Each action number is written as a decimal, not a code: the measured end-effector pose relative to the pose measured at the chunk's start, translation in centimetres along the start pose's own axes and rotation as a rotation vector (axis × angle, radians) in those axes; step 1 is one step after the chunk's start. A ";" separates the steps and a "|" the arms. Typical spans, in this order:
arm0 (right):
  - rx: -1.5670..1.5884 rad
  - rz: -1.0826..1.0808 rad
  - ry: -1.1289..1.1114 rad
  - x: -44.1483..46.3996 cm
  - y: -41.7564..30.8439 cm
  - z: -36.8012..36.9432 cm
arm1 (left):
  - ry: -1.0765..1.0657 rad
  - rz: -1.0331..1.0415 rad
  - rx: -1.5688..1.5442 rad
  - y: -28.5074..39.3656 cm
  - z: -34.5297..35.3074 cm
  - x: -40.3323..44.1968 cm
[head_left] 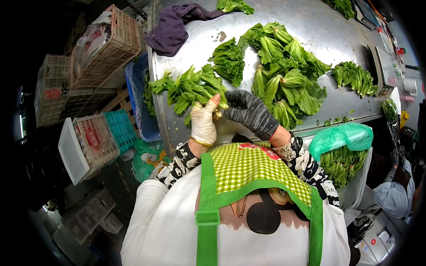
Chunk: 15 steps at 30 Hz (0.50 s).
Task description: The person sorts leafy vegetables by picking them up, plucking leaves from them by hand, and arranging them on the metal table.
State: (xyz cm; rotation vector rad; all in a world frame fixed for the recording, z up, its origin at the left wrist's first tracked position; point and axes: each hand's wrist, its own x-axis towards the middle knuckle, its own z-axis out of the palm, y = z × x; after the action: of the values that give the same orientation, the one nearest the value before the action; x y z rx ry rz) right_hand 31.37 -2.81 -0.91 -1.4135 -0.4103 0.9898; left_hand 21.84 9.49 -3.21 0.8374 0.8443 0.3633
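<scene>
At the table's near edge, my left hand [203, 123], in a thin white glove with the thumb tip bare, is closed round the stem end of some leafy lettuce [191, 88]. The leaves spread away from me to the upper left. My right hand [254, 113], in a dark grey knitted glove, has its fingers curled against the same stem end from the right; its fingertips are partly hidden. Just beyond lies a separate lettuce bunch [228, 61]. A larger lettuce pile [288, 71] sits to the right of it, with pale stem ends showing.
On the metal table [202, 42] lie a purple cloth [175, 29], more greens [354, 79] and a scale [385, 66]. A green-lined bag [341, 135] of greens stands at right, near another person [395, 188]. Plastic crates [106, 48] and a blue bag [141, 97] are at left.
</scene>
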 end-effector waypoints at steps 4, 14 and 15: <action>0.031 0.122 0.003 0.4 -0.2 -0.5 | -0.136 0.017 0.135 0.0 -0.6 0.1; -0.284 -0.149 -0.234 0.8 1.6 -0.7 | -0.177 0.063 0.107 1.0 0.7 -0.6; -0.284 -0.189 -0.223 0.8 2.2 -0.5 | -0.134 0.070 0.119 1.3 0.9 -0.7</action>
State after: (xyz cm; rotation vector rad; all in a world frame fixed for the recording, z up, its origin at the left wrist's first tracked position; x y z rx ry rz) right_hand 31.46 -2.76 -3.30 -1.4877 -0.8616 0.9629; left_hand 22.17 9.46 -1.47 0.9927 0.7180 0.3172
